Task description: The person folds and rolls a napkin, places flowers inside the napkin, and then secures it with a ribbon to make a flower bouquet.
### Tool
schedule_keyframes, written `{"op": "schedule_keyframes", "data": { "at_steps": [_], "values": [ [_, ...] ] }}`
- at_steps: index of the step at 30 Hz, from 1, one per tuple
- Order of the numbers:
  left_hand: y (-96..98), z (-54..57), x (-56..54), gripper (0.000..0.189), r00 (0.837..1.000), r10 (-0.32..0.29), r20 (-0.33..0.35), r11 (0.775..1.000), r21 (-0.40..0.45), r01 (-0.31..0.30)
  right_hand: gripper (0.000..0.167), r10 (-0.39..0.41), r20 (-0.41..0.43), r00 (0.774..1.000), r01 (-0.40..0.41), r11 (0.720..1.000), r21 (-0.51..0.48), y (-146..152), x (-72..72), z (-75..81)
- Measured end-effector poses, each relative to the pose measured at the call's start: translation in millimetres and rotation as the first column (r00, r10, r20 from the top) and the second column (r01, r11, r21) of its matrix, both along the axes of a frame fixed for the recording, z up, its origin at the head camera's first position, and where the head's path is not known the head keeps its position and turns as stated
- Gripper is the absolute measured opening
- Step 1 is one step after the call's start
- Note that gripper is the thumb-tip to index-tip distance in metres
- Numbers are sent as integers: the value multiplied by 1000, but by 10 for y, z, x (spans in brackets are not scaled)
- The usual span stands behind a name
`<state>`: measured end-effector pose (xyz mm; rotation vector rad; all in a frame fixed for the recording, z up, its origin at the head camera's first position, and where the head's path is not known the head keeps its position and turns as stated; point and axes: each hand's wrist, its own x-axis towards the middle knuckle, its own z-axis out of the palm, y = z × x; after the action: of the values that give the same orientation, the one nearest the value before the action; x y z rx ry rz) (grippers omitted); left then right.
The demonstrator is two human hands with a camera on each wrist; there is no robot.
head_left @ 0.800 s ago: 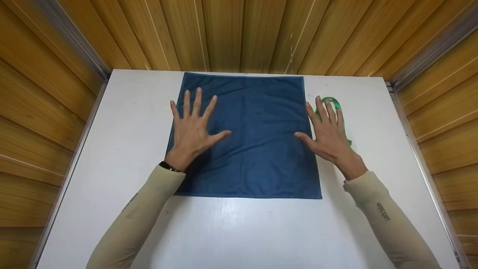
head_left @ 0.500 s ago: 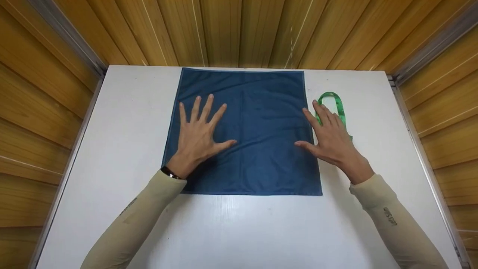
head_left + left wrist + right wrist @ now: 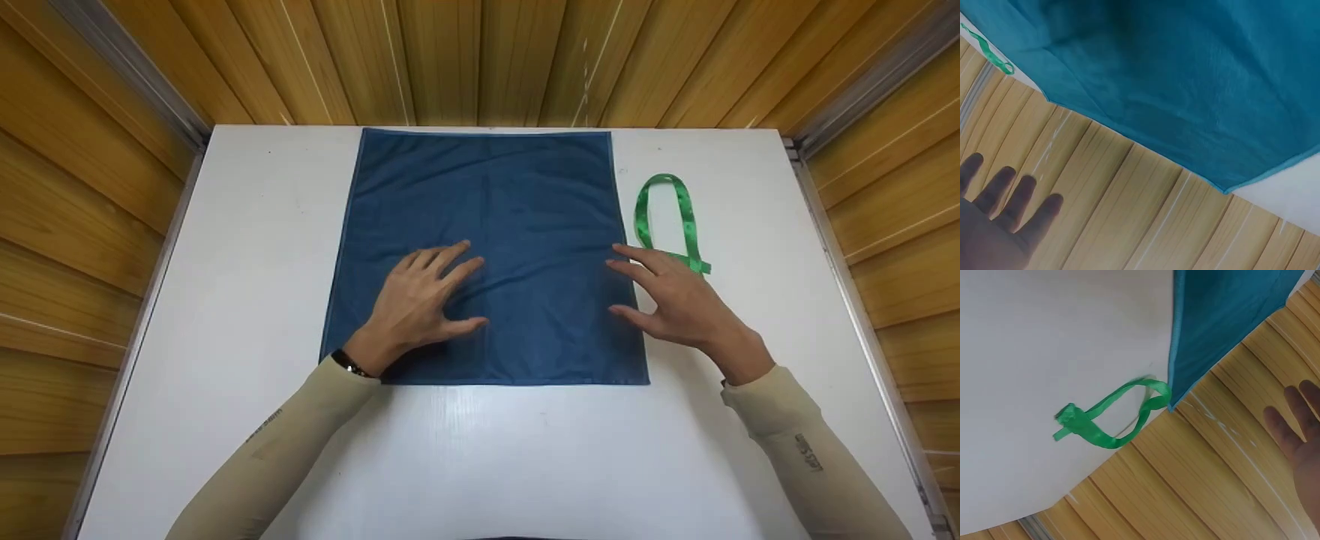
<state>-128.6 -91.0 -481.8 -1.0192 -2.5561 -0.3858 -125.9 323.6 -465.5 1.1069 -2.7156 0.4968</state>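
A dark blue square cloth (image 3: 540, 202) lies spread on the white table, with light creases across it. My left hand (image 3: 416, 300) is over its lower left part, fingers spread and slightly bent, holding nothing. Over the cloth's right edge hovers my right hand (image 3: 675, 300), its fingers and thumb apart and pointing inward. A looped green ribbon (image 3: 686, 214) lies right of the cloth, just beyond the right fingertips. In the right wrist view the ribbon (image 3: 1100, 433) appears beside the cloth's edge (image 3: 1176, 337); in the left wrist view the left fingers (image 3: 1022, 194) are spread.
The white table (image 3: 225, 262) extends around the cloth on all sides. Wood-patterned panels (image 3: 487, 60) stand behind it and along both sides, with metal strips (image 3: 142, 67) at the corners.
Both hands have drawn back toward the person and turned inward, their fingers bending from a flat spread. The green ribbon, partly covered earlier by the right hand, now shows more fully.
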Motion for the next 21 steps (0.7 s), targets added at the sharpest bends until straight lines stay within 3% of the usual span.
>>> {"op": "schedule_keyframes", "data": {
  "at_steps": [11,21],
  "values": [
    [137,-235,136,61,986,-139,97,990,0,140,65,113,35,993,-112,993,-44,80,112,-178],
    [238,-373,214,49,944,-289,161,950,-73,303,52,203,-11,979,-203,974,-97,50,242,-367]
  ]
}}
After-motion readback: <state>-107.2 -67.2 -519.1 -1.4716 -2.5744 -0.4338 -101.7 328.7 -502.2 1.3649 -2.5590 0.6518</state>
